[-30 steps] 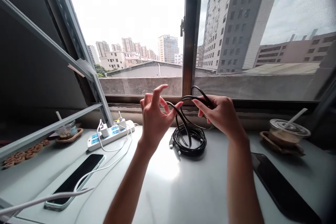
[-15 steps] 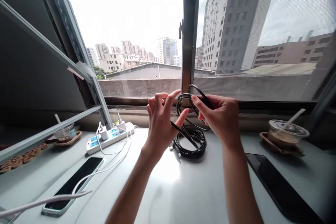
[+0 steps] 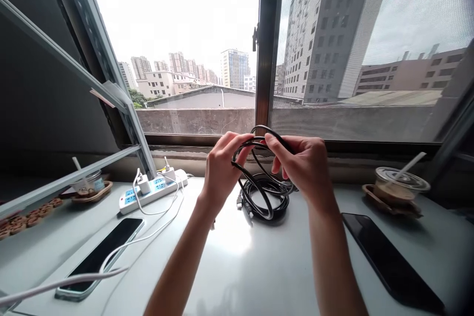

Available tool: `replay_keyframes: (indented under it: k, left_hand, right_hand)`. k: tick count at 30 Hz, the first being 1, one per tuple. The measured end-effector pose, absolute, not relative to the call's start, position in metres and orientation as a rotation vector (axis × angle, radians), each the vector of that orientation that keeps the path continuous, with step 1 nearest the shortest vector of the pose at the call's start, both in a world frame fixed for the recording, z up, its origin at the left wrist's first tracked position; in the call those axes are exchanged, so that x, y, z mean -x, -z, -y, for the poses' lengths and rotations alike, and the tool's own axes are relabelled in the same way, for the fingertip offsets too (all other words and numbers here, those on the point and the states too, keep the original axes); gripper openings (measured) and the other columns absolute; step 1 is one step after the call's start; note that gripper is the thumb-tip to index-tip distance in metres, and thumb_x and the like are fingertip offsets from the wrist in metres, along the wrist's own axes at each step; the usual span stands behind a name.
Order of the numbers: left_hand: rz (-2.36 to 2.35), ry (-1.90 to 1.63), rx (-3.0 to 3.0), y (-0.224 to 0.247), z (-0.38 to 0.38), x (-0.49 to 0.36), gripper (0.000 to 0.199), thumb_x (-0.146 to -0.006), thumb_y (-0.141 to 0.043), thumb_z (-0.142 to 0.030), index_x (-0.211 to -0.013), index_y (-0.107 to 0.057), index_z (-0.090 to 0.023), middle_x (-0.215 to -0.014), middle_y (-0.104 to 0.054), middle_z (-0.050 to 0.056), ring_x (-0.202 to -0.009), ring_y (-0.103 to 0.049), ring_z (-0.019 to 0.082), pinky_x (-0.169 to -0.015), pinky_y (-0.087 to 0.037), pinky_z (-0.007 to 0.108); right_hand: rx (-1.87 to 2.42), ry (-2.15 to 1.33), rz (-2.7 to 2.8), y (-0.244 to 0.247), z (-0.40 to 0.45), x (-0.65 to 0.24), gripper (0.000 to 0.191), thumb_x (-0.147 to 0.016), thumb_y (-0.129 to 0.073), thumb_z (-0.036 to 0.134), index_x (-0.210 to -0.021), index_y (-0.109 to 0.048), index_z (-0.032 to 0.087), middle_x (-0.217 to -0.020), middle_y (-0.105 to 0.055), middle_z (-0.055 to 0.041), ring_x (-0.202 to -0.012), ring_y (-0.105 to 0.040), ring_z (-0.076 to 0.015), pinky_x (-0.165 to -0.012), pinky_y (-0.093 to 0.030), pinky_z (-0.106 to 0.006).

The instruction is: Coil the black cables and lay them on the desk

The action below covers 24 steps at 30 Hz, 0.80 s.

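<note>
Both hands hold a black cable [image 3: 255,177] in loose loops above the table. My left hand [image 3: 223,165] pinches the left side of the loops between thumb and fingers. On the other side, my right hand [image 3: 304,164] grips the gathered strands, its thumb lying over them. Below the hands, a coil of black cable [image 3: 283,206] rests on the table, and light-coloured connectors [image 3: 240,203] stick out at its left. The held loops hang down in front of this coil, so I cannot tell whether they are one cable.
A white power strip [image 3: 150,195] with plugged-in chargers stands at the left, its white cord crossing a phone [image 3: 99,256]. A second black phone [image 3: 390,259] lies at the right, near a lidded cup [image 3: 398,187]. A metal frame [image 3: 129,118] rises at the left.
My left hand has gone from spread fingers to pinching the cable loops. The right hand keeps its hold, and the loops now hang lower over the coil.
</note>
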<state>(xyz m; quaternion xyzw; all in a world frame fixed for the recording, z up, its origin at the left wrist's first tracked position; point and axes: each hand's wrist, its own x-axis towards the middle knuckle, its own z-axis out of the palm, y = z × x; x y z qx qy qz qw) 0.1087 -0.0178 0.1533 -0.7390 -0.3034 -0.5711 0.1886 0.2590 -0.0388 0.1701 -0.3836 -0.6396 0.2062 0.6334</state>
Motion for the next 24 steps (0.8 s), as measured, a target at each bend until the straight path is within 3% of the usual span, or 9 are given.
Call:
replay_keyframes:
  k: [3,6,13,17,20,24]
  left_hand:
    - [0.877,1.631,2.048,-0.156,0.018,-0.101,0.019,-0.089,-0.05,-0.018,-0.101,-0.066,-0.021,-0.09,-0.067,0.003,-0.083,-0.061,0.013,-0.075,-0.048,0.027]
    - [0.94,1.685,2.053,-0.16,0.018,-0.092,0.019,-0.09,-0.049,-0.02,-0.099,-0.066,-0.019,-0.084,-0.068,0.003,-0.077,-0.063,0.012,-0.071,-0.048,0.025]
    - [1.238,1.703,1.984,-0.165,0.017,-0.078,0.023,-0.087,-0.053,-0.035,-0.098,-0.067,-0.02,-0.075,-0.067,0.002,-0.065,-0.06,0.011,-0.059,-0.044,0.024]
    - [1.434,1.646,2.051,-0.163,0.022,-0.089,0.042,-0.081,-0.059,-0.045,-0.114,-0.056,-0.02,-0.061,-0.061,-0.002,-0.052,-0.055,0.012,-0.048,-0.038,0.023]
    - [1.404,1.592,2.067,-0.16,0.026,-0.099,0.059,-0.076,-0.063,-0.049,-0.125,-0.046,-0.022,-0.063,-0.06,-0.004,-0.052,-0.053,0.011,-0.051,-0.04,0.023]
    - [1.243,1.455,2.038,-0.154,0.024,-0.108,0.076,-0.072,-0.066,-0.052,-0.136,-0.036,-0.025,-0.108,-0.06,0.01,-0.079,-0.059,0.018,-0.062,-0.045,0.027]
  right_hand:
    - [0.906,-0.463,1.357,-0.168,0.03,-0.268,0.032,-0.076,-0.064,0.044,-0.064,-0.07,0.015,-0.039,-0.052,0.0025,-0.029,-0.042,-0.0065,-0.031,-0.032,-0.018]
    - [0.922,-0.42,1.174,-0.167,0.019,-0.289,0.034,-0.073,-0.066,0.048,-0.071,-0.071,0.015,-0.038,-0.049,0.004,-0.029,-0.04,-0.006,-0.03,-0.03,-0.018]
    - [0.476,-0.878,0.864,-0.172,0.014,-0.327,0.036,-0.067,-0.071,0.047,-0.065,-0.047,0.021,-0.04,-0.032,0.012,-0.029,-0.02,-0.002,-0.028,-0.012,-0.017]
    - [0.521,-0.958,1.121,-0.172,0.02,-0.32,0.036,-0.069,-0.07,0.051,-0.073,-0.05,0.022,-0.045,-0.036,0.0112,-0.028,-0.02,-0.0015,-0.028,-0.004,-0.02]
    - [0.543,-0.895,1.419,-0.17,0.026,-0.308,0.032,-0.076,-0.065,0.051,-0.082,-0.055,0.021,-0.05,-0.043,0.0094,-0.03,-0.026,-0.0012,-0.029,-0.012,-0.018]
    - [0.566,-0.835,1.764,-0.169,0.04,-0.29,0.044,-0.078,-0.063,0.047,-0.112,-0.055,0.02,-0.068,-0.056,0.0033,-0.049,-0.046,-0.0056,-0.041,-0.033,-0.017]
